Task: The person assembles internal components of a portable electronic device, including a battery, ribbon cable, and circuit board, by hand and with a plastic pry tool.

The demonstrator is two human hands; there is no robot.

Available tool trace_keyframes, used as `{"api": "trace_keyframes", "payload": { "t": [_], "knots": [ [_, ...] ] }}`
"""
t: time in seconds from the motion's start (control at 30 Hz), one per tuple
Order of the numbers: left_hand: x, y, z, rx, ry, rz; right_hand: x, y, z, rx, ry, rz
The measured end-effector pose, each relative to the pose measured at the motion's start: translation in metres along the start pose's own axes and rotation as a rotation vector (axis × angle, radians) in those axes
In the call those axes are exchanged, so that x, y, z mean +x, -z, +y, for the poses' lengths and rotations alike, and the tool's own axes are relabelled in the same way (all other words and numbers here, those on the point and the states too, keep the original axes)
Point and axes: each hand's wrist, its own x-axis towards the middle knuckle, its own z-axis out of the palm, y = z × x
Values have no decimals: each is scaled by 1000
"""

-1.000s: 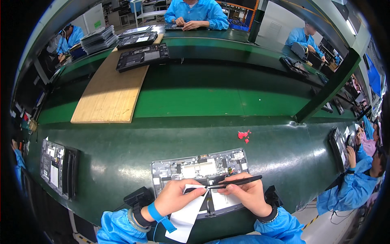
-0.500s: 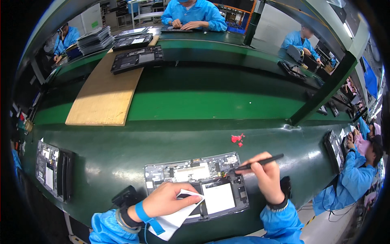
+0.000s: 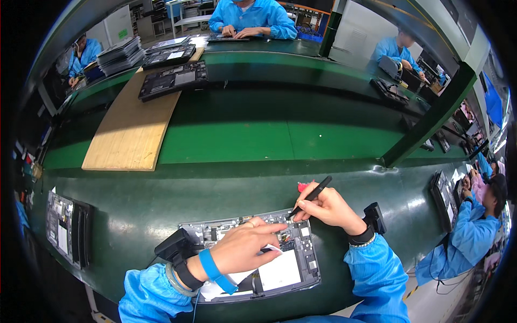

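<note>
An opened laptop base [image 3: 314,269] lies before me on the bench, its circuit board along the far side and a white-covered block [image 3: 281,272] in the near part. My left hand [image 3: 242,246] reaches over its middle, index finger stretched across the board. A folded white sheet [image 3: 212,290] is held under that hand, a corner showing by the thumb. With closed fingers my right hand [image 3: 329,207] grips a slim black pen-shaped tool [image 3: 318,190]. The tool slants down, its tip at the board's far right part. My left hand hides much of the board.
Small red scraps [image 3: 303,186] lie just beyond my right hand, partly covered by it. Stacked laptop bases [image 3: 70,229] stand at the left, and another [image 3: 444,202] at the right. A wooden board [image 3: 126,132] spans the far bench. A green post [image 3: 425,118] rises at right. Co-workers sit around.
My left hand has moved right and up over the board, index finger now extended. My right hand has come left and tilted the tool steeper. The laptop base has shifted slightly left.
</note>
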Motion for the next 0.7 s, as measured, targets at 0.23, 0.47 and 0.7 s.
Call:
{"api": "trace_keyframes", "payload": {
  "t": [0.23,0.47,0.7],
  "knots": [
    [2,0,1,4,10,-28,1,1,0,2,-14,3],
    [8,2,9,153,-17,-70,1,-2,-5,-39,-17,15],
    [6,0,-3,19,71,25,-6,-8,-2,118,133,400]
  ]
}}
